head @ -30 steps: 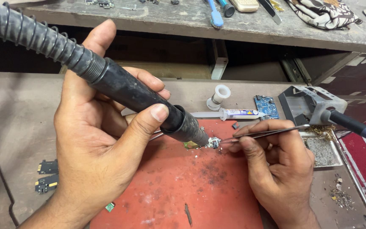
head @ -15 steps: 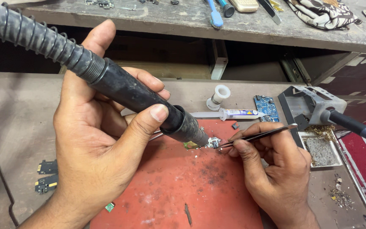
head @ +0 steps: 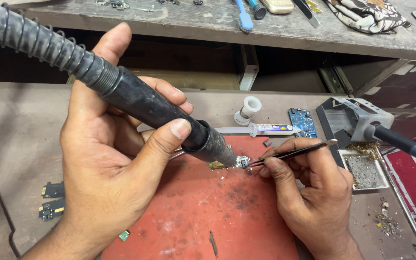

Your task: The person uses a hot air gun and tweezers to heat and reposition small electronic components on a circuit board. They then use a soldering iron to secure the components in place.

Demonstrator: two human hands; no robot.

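Looking down from the head camera: my left hand (head: 107,168) is wrapped around a black hot-air wand (head: 160,115), its nozzle aimed at a tiny metal component (head: 241,162) on a red work mat (head: 193,216). My right hand (head: 314,192) pinches slim tweezers (head: 290,154), their tips touching that component. I judge the part is being heated while steadied. Next calls for a still nozzle and a light, level nudge, I think. A soldering iron stand (head: 357,120) sits well to the right; a flux syringe (head: 261,129) lies behind the mat.
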